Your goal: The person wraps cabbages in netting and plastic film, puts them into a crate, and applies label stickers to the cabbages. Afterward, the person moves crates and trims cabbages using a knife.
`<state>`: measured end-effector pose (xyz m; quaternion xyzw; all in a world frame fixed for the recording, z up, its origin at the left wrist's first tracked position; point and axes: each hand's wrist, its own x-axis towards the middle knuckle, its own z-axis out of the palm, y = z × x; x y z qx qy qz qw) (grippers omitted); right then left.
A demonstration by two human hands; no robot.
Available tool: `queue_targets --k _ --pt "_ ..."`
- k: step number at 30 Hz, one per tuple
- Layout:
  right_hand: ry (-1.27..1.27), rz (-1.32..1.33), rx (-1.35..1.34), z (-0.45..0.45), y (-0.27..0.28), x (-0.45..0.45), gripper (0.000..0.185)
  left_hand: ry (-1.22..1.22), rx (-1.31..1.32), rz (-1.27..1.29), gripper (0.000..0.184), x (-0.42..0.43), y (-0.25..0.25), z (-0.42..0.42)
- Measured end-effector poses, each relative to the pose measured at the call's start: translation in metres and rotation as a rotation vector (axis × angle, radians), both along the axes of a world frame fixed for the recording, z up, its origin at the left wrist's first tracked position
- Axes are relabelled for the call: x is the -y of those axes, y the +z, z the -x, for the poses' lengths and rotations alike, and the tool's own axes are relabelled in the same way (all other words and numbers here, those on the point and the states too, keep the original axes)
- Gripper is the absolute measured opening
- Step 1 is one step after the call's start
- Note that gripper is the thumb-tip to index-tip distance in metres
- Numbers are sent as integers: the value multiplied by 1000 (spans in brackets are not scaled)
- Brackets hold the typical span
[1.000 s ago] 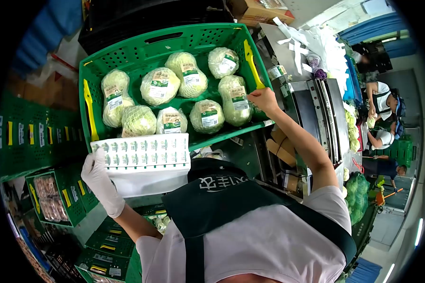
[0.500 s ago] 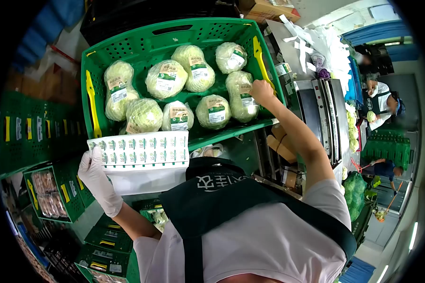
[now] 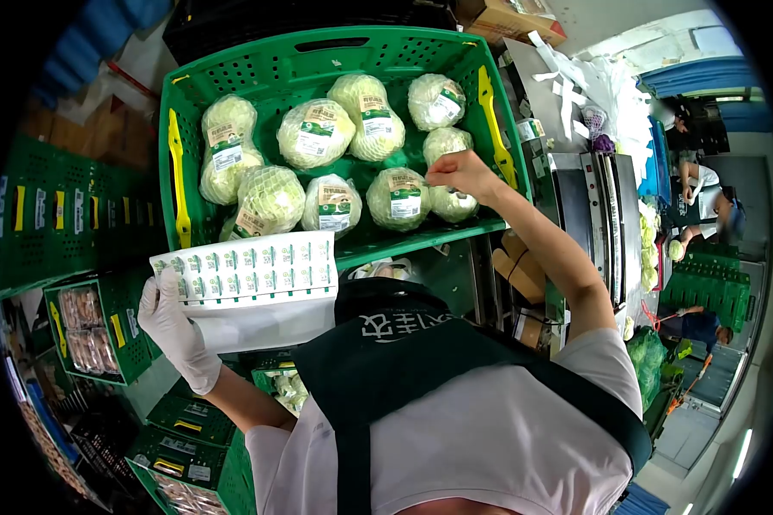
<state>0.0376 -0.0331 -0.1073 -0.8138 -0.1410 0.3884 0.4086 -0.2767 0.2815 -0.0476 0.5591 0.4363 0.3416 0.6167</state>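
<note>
My left hand [image 3: 179, 333], in a white glove, grips the left edge of a sheet of stickers [image 3: 253, 270] printed with rows of small green-and-white labels. White backing paper hangs below the printed part. My right hand [image 3: 462, 175], bare, is closed in a pinch over a wrapped cabbage [image 3: 448, 148] at the crate's right side; anything between its fingertips is hidden. To its left lies another cabbage [image 3: 397, 199] with a brown and green label. Several more labelled cabbages in clear wrap and netting, one a round cabbage [image 3: 316, 134], lie in the green crate [image 3: 258, 73].
Left of me stand green crates [image 3: 69, 249], one holding packed trays [image 3: 86, 330]. A metal machine [image 3: 588, 223] stands right of the crate, near white strips and plastic [image 3: 605, 94]. Two people work at the far right, by a co-worker's dark apron [image 3: 689, 202].
My right hand has moved left, from the far-right cabbage's label toward the neighbouring cabbage. The view has shifted slightly; my left hand still holds the sticker sheet.
</note>
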Motion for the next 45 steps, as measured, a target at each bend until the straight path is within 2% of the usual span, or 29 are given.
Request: queue_targets --k 2,4,6,7,8,10,11,13,14,16,17,18,20,21,25,27,28,30,31,34,35,36,38,39,40,45 --pt "18 30 48 6 -1 -13 15 -9 -19 -17 14 1 1 -2" --pt "17 -17 54 3 -21 -14 21 -15 -40 -33 14 0 -1 -2" --pt "244 239 443 5 -28 -17 32 -44 -61 -116 17 -2 -8 0" --pt "259 300 447 4 -37 -15 41 -46 -47 -87 16 -2 -9 1" --pt "259 299 445 0 -38 -16 41 -47 -50 -88 16 -2 -10 2" --pt "455 549 606 -6 -38 -16 42 -12 -46 -79 16 -2 -11 3" --pt "459 544 608 -8 -35 -16 42 -6 -46 -82 16 -3 -11 5" --pt "409 543 292 -12 -24 -19 37 25 -36 -89 17 -4 -10 11" --pt "422 538 293 -9 -18 -25 37 38 -40 -91 17 -5 -8 15" --pt "258 304 132 6 -2 -35 30 53 -28 -69 17 -7 -4 23" --pt "170 175 -99 15 6 -45 26 66 -16 -53 17 -8 -2 27" --pt "179 169 -104 25 10 -54 26 74 -22 -59 17 -8 -1 30" --pt "119 -18 -276 42 11 -73 29 123 -4 -48 17 -8 -2 33" --pt "135 -6 -282 47 2 -82 30 128 -9 -51 17 -8 -2 35" --pt "59 -75 -229 55 -32 -107 29 141 4 -62 18 -6 -4 45" --pt "140 50 -27 57 -41 -115 29 159 -10 -67 18 -5 -1 51" --pt "148 48 -32 58 -42 -117 29 178 -36 -65 19 -4 2 53" --pt "282 156 224 55 -40 -118 28 212 -64 -67 19 -4 4 60" --pt "368 224 272 50 -42 -116 33 233 -40 -73 18 -4 4 65" --pt "530 358 263 39 -25 -119 28 287 -19 -89 17 -8 1 86" --pt "572 343 274 40 -19 -121 26 305 -14 -87 18 -9 0 91" --pt "465 261 182 49 -9 -127 22 320 -16 -92 18 -7 2 93" --pt "270 -126 -158 67 -14 -139 19 367 7 -103 24 -4 6 94" --pt "264 -223 -228 78 -10 -148 20 373 1 -124 26 -7 3 99" --pt "273 -319 -134 90 -15 -158 20 378 -1 -132 26 -7 4 101" --pt "370 -344 179 142 -21 -197 13 390 -17 -161 27 -11 6 108"
